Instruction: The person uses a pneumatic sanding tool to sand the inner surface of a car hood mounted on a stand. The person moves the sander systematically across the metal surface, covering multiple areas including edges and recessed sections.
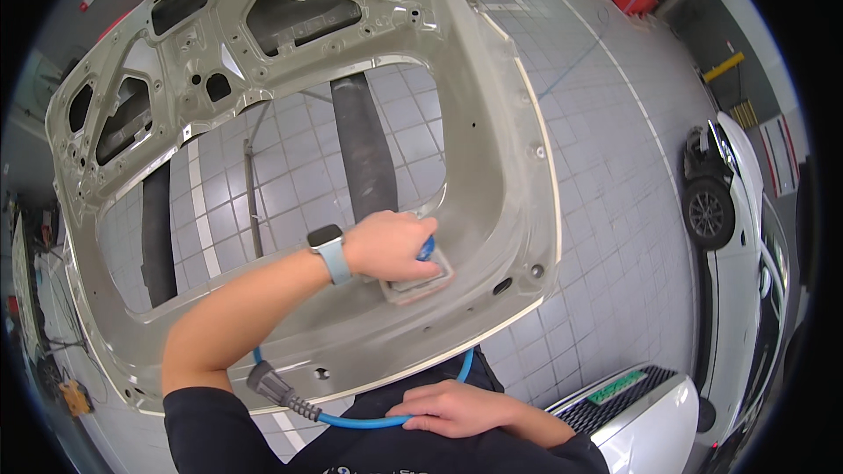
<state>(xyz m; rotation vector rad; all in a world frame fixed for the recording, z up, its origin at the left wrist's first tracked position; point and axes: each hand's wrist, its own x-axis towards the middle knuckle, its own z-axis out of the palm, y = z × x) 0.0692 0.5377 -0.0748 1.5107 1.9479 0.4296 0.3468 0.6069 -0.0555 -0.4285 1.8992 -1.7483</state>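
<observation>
Underhand, square sander [420,279] on beige stamped-metal panel [492,167].

Left hand [391,244] presses sander [420,276] on tailgate panel [509,167].

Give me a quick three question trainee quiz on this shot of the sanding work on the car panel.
1. True or false: the left hand presses the sanding tool on the beige panel.
2. What does the right hand hold? A) blue hose B) red box C) tyre
3. What is on the left wrist?

Key: 1 true. 2 A. 3 a watch with a pale blue strap.
</observation>
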